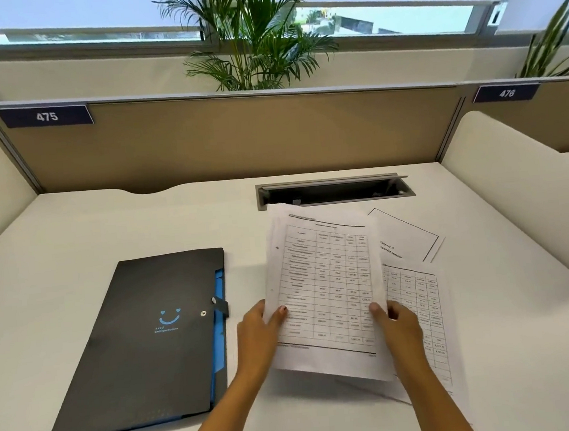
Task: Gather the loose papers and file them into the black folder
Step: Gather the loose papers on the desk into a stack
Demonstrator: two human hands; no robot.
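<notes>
Holding sheets (324, 291) mid-frame w/ left hand (257, 338) & right hand (401, 325) pinching; square edges, grab remaining papers (418, 306) before folder (149, 337).

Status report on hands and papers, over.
Both hands hold white printed sheets. More loose sheets on desk. Black snap-button folder shut. Nothing blocking.

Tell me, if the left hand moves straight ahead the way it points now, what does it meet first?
Probably nothing new: the left hand already grips the table sheet. Beyond it the desk looks free.
</notes>
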